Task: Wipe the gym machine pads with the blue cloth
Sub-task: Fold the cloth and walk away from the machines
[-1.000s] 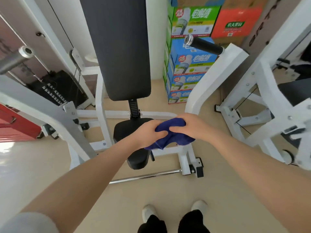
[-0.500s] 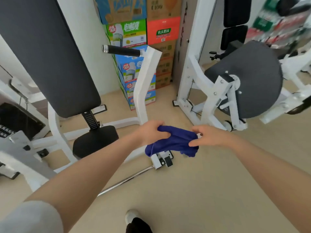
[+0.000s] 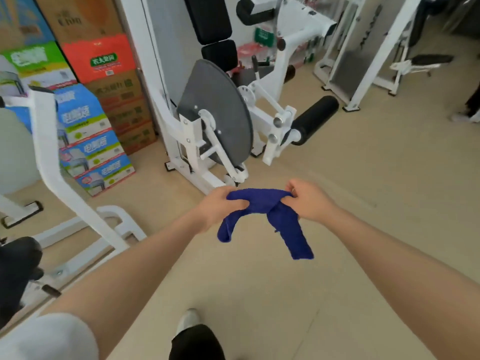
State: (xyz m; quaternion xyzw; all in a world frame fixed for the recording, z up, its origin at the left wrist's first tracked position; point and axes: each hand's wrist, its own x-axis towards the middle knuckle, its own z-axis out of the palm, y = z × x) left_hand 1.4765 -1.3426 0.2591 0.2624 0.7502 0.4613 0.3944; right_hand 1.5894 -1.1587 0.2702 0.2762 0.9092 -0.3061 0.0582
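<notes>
The blue cloth [image 3: 262, 203] hangs in the air between both hands, above the beige floor [image 3: 363, 165]. The left hand [image 3: 220, 205] pinches its left part and the right hand [image 3: 307, 200] grips the other side — two ends droop down. A white gym machine [image 3: 215, 120] with black pads [image 3: 211, 19] stands just beyond.

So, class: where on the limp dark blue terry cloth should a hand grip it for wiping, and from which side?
Probably the bunched middle of the dark blue terry cloth, from above: left hand and right hand pinch its top edge, and two loose tails dangle below.
</notes>
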